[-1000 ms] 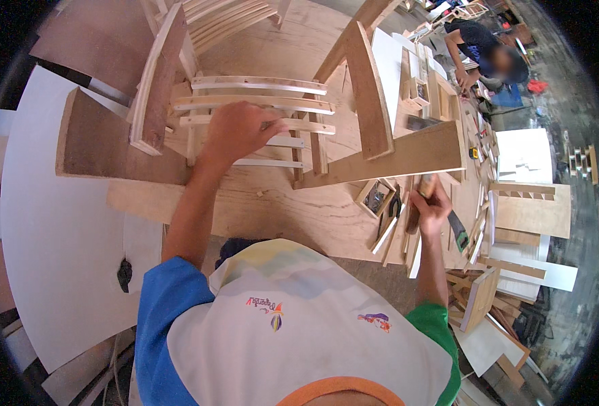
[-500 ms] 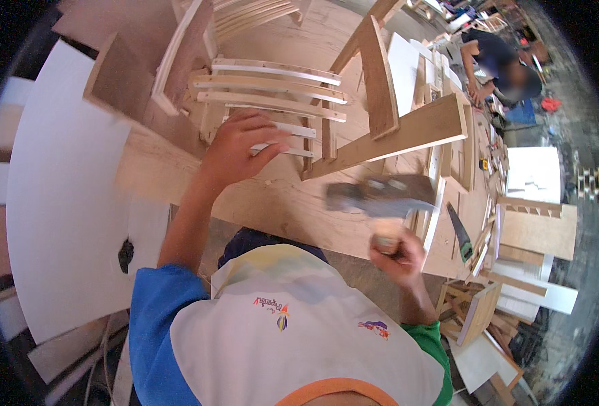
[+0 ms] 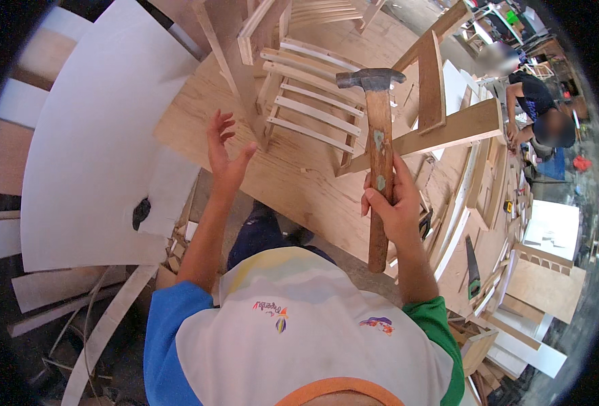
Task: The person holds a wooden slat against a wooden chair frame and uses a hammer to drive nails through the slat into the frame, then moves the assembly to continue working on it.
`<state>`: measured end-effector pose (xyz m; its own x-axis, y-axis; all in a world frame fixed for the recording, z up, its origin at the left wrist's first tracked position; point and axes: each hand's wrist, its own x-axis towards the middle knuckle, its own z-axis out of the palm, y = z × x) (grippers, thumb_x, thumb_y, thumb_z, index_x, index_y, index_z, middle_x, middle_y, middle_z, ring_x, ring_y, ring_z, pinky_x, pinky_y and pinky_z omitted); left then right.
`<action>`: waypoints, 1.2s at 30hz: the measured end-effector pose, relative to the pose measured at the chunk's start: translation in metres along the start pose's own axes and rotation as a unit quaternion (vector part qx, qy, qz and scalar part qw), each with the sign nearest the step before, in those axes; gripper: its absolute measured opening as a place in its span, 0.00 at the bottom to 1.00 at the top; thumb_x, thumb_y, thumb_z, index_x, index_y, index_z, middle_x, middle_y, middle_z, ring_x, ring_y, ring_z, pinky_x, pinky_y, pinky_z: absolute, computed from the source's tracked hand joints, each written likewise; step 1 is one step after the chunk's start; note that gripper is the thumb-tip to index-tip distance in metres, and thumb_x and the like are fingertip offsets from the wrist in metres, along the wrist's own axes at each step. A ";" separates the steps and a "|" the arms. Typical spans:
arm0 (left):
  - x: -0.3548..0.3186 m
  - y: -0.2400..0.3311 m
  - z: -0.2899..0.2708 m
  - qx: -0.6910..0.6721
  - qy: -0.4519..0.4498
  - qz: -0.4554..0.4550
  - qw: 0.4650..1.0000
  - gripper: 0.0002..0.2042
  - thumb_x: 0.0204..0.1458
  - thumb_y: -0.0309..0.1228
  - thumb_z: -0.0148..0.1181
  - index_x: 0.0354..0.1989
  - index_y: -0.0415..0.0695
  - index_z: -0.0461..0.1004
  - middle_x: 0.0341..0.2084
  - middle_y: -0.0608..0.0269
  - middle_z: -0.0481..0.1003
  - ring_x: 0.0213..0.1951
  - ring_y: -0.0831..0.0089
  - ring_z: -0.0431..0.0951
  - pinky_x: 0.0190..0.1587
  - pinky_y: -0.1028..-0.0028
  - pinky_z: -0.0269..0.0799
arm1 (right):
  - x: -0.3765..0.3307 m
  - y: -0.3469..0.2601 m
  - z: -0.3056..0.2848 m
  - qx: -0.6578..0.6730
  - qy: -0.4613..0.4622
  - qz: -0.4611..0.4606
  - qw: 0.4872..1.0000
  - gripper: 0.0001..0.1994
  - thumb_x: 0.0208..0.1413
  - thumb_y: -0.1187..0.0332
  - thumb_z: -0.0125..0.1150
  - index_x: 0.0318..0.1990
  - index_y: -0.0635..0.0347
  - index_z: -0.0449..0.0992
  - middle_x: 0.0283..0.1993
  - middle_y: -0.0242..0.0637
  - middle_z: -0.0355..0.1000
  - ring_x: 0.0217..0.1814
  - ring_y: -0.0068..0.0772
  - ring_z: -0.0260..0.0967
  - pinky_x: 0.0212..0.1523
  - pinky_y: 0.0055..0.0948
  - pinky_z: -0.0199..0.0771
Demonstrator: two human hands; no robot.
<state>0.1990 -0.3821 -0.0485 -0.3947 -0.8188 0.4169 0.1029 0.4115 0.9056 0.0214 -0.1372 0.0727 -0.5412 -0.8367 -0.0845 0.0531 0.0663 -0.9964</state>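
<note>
My right hand (image 3: 395,199) is wrapped round the wooden handle of a claw hammer (image 3: 378,122), its dark metal head uppermost over the bench. Empty, with fingers apart and slightly curled, my left hand (image 3: 227,150) hovers near the bench's front edge. Between and beyond my hands stands a slatted wooden frame (image 3: 316,123), with several pale slats across two side rails. The hammer head overlaps its right side in the view, apart from my left hand. To the right, a joined wooden leg frame (image 3: 431,134) adjoins the slatted one.
The plywood workbench (image 3: 289,183) lies before me. A large white panel (image 3: 96,162) stands at left. A handsaw with a green handle (image 3: 473,287) lies at right among wood strips. Another person (image 3: 536,101) bends over work at the far right; more slatted pieces (image 3: 323,12) stand at the back.
My left hand has come off the slatted frame and moved left, fingers opening. The hammer, blurred and sideways before, is now upright and raised. The view has shifted, so the bench appears further right.
</note>
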 end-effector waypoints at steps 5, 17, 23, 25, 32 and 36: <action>0.033 -0.020 0.006 -0.115 -0.038 0.012 0.993 0.48 0.39 0.35 0.72 0.67 0.38 0.46 0.61 0.50 0.58 0.62 0.62 0.59 0.63 0.64 0.52 | 0.019 -0.007 0.019 -0.084 0.029 0.039 0.995 0.35 0.52 0.80 0.56 0.68 0.54 0.52 0.35 0.38 0.69 0.23 0.22 0.66 0.21 0.24 0.70; 0.065 -0.032 0.040 -0.087 -0.082 0.040 0.992 0.29 0.43 0.24 0.67 0.57 0.35 0.64 0.46 0.53 0.73 0.48 0.68 0.73 0.51 0.68 0.68 | 0.078 0.002 0.060 -0.267 0.019 -0.090 0.959 0.34 0.51 0.78 0.59 0.67 0.56 0.56 0.35 0.35 0.73 0.26 0.17 0.64 0.24 0.22 0.69; 0.063 -0.043 0.041 -0.040 -0.128 -0.011 0.991 0.30 0.46 0.14 0.54 0.61 0.35 0.58 0.57 0.52 0.63 0.60 0.65 0.62 0.61 0.67 0.56 | 0.087 0.001 0.067 -0.270 0.023 -0.066 0.960 0.34 0.51 0.77 0.60 0.66 0.57 0.56 0.32 0.35 0.72 0.24 0.18 0.63 0.25 0.23 0.68; 0.063 -0.041 0.039 -0.025 -0.134 -0.005 0.991 0.31 0.47 0.12 0.52 0.64 0.35 0.56 0.62 0.52 0.61 0.64 0.65 0.60 0.65 0.68 0.53 | 0.090 -0.001 0.067 -0.281 0.025 -0.063 0.957 0.33 0.51 0.77 0.60 0.66 0.57 0.56 0.32 0.35 0.72 0.24 0.19 0.62 0.26 0.23 0.68; 0.057 -0.052 0.043 -0.050 -0.121 0.027 0.991 0.31 0.48 0.12 0.50 0.64 0.34 0.56 0.62 0.52 0.61 0.64 0.65 0.60 0.64 0.68 0.53 | 0.096 0.006 0.061 -0.287 0.021 -0.095 0.953 0.33 0.50 0.76 0.60 0.65 0.60 0.57 0.30 0.38 0.71 0.25 0.22 0.63 0.29 0.25 0.68; 0.052 -0.061 0.044 -0.073 -0.112 0.009 0.991 0.30 0.49 0.11 0.49 0.64 0.34 0.55 0.62 0.50 0.60 0.64 0.64 0.59 0.65 0.67 0.53 | 0.097 0.006 0.061 -0.292 0.019 -0.123 0.948 0.33 0.50 0.77 0.60 0.65 0.61 0.57 0.30 0.42 0.71 0.28 0.25 0.64 0.33 0.25 0.69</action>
<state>0.1322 -0.4325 -0.0857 -0.5828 -0.6956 0.4202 0.2363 0.3497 0.9066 0.0206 -0.2510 0.0586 -0.5080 -0.8460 0.1620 -0.5467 0.1713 -0.8196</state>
